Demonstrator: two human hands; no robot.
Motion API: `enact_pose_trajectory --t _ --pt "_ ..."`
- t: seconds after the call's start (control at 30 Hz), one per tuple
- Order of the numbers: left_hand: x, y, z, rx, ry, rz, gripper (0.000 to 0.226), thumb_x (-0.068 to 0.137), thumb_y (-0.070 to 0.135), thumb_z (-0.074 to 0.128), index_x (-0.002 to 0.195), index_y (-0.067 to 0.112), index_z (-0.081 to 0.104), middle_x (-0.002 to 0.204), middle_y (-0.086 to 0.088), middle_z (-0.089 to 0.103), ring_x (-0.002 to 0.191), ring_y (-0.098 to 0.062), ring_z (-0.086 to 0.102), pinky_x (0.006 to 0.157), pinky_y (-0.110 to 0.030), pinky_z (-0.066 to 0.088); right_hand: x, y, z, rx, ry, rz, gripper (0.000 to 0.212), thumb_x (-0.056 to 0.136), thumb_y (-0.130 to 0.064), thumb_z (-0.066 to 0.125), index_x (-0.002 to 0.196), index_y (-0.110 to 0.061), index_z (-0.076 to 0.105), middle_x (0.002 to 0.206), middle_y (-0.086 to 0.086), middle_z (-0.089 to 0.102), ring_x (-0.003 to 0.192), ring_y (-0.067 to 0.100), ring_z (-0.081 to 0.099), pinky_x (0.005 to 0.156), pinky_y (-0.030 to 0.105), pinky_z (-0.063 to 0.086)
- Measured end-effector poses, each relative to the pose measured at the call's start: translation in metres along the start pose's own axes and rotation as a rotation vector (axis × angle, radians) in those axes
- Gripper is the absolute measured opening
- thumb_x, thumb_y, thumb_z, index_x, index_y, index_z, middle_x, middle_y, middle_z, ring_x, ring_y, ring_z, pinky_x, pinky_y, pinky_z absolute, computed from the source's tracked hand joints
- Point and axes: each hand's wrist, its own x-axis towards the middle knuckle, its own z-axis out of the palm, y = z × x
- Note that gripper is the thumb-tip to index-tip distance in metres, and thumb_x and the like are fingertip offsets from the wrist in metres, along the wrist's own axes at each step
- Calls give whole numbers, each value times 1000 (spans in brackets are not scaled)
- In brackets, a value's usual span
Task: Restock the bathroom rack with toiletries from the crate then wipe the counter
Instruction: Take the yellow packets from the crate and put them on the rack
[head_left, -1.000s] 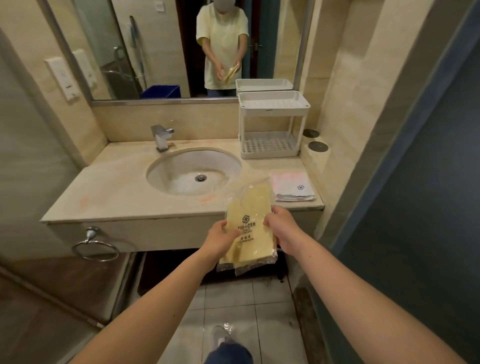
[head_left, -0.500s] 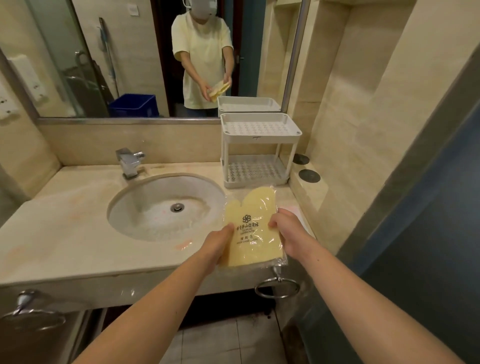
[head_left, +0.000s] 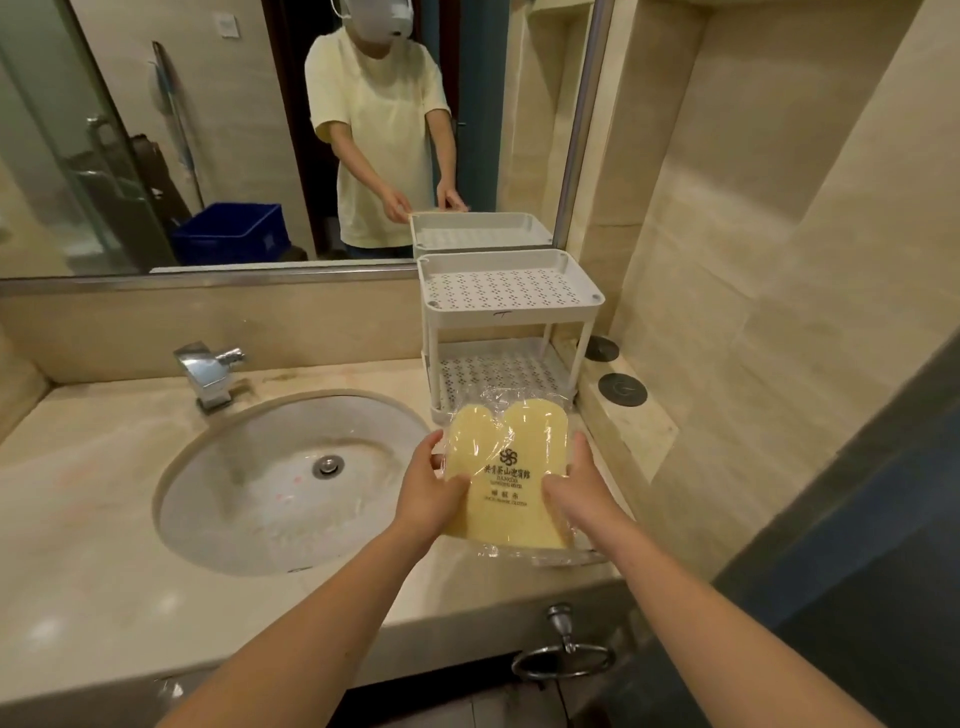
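- Packet (head_left: 501, 436) has moved forward since a second ago: it was out over the front edge of the counter (head_left: 93, 525), and now its far end sits right at the rack (head_left: 511, 312), in front of the lower shelf (head_left: 498, 364)
- can't tell if the plastic actually touches the shelf or just overlaps it from this angle
- it's a flat yellow thing in a clear wrapper, dark logo and print on the face, held roughly level above the right end of the counter
- left hand (head_left: 428, 501) grips the packet's left side, thumb on top, fingers wrapped round the edge
- right hand (head_left: 582, 493) does the same on the right side, thumb on top, fingers tucked under
- rack is white, two perforated tiers, nothing on either one, standing in the back right corner against the mirror (head_left: 234, 130)
- sink (head_left: 249, 499) is left of the hands, chrome faucet (head_left: 208, 371) behind it
- blue crate (head_left: 231, 234) only shows up as a reflection in the mirror
- two dark round discs (head_left: 622, 389) sit on the ledge right of the rack
- towel ring (head_left: 563, 662) hangs under the counter edge
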Motion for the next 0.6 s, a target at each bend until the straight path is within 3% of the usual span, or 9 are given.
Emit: enact_pose_trajectory --t 0.1,0.17,0.27,0.37,0.6 --pt "8 -1 7 19 -9 48 78 86 3 57 146 41 27 110 7 53 90 -9 61 70 -28 52 9 5 -2 -74 75 -88 90 80 2 48 141 -51 8 126 -5 44 104 14 53 72 30 51" --pt "15 0 11 60 -47 107 80 86 1 52 144 49 27 121 7 52 99 -16 63 78 -37 56 18 8 -5 -127 66 -118 93 78 4 47 145 -49 10 131 -9 33 101 2 47 64 18 42" --pt "28 2 15 188 -99 189 76 84 -2 48 145 39 33 137 5 43 119 -21 55 98 -43 50 35 12 -10 -199 39 -114 95 80 5 49 153 -43 12 142 -14 19 99 0 41 61 10 40" --pt "46 1 17 348 -146 221 71 83 -1 49 146 30 37 143 1 35 125 -15 45 102 -30 42 56 13 -14 -228 47 -136 86 80 7 51 152 -33 25 151 -9 18 113 5 38 73 7 36" --pt "96 15 26 547 -195 205 74 83 5 53 150 27 29 151 2 22 129 -18 42 98 -33 46 112 3 -16 -266 19 -172 82 76 9 55 148 -25 37 153 0 23 134 10 35 96 14 33"
